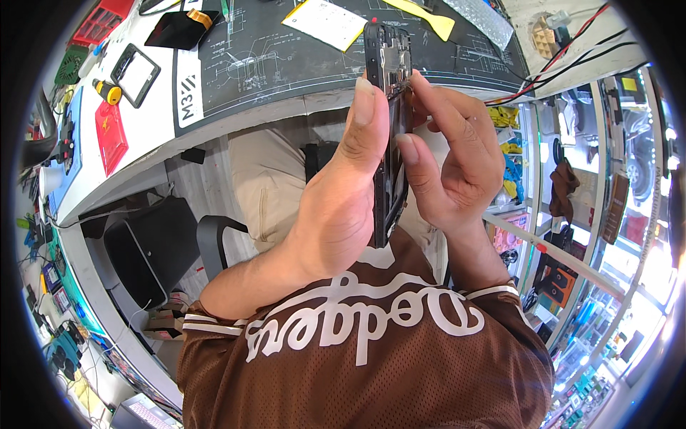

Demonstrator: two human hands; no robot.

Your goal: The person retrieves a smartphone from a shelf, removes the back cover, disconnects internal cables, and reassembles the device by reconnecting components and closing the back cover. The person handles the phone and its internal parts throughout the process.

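Note:
A dark smartphone (383,187) stands edge-on in front of my chest, its inner parts showing on the side that faces right. My left hand (336,189) is closed round its left side, with the thumb along the edge. My right hand (461,154) is at the phone's right face. Its index fingertip touches near the upper parts and the thumb tip lies lower down, the two apart from each other. Whether a small part sits under the index fingertip, I cannot make out.
A dark printed work mat (264,89) covers the bench ahead. On it lie a yellow-edged white packet (325,23), a yellow spudger (432,23) and a black screen panel (179,30). Left are a phone frame (136,75), a yellow-black screwdriver (107,91) and a red case (111,136). Cables (564,61) cross the right corner.

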